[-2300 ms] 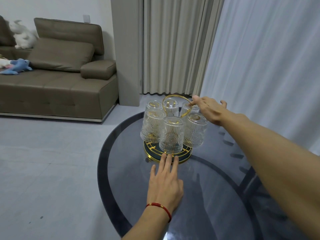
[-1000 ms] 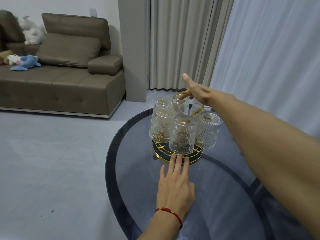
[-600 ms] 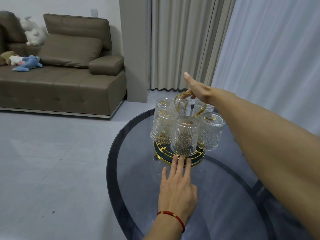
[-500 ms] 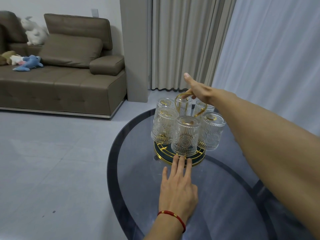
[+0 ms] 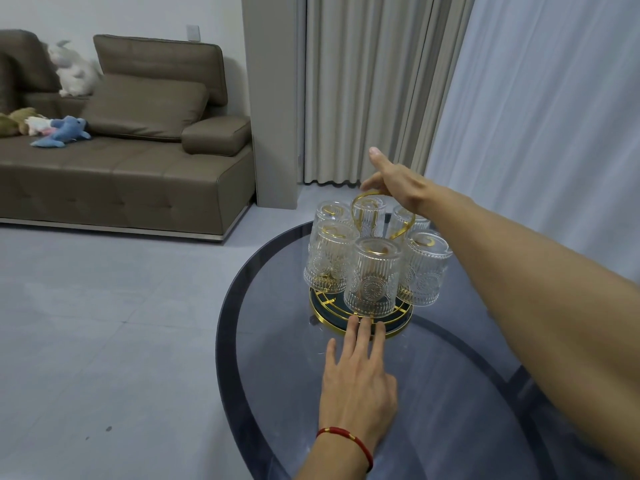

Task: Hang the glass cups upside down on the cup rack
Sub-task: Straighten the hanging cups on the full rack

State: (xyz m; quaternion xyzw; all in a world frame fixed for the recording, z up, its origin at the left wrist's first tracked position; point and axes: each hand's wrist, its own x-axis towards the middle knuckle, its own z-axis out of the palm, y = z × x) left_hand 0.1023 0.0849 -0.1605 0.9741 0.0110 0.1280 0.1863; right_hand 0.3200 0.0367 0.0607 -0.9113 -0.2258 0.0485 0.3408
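Right hand (image 5: 398, 181) pinched the cup rack (image 5: 362, 317) handle at frame center; left hand (image 5: 356, 386) lay flat, fingertips touching its base.

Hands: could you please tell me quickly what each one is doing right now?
Left hand: open, flat on the table, fingertips at the rack base.
Right hand: fingers on the rack's handle; grip cannot be told.

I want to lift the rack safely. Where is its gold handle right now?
In the head view, the gold handle loops above the cups, centre-right, under the right hand fingers.
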